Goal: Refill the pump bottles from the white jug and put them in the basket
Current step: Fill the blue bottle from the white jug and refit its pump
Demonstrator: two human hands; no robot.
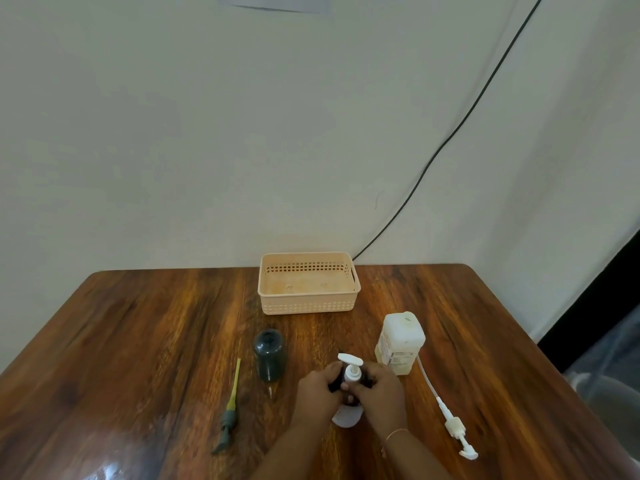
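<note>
Your left hand and right hand both curl round the bottle, at the table's near centre, pump on. Jug just right, basket behind. Risk: a jerky twist tips it, or your elbow knocks the open bottle.

Only print in view is the paper label on the front face of the white jug. One line of larger dark letters runs sideways down the label, with blocks of fine print beside it. All of it is too small and blurred to read: no word, brand or number is legible.
</note>
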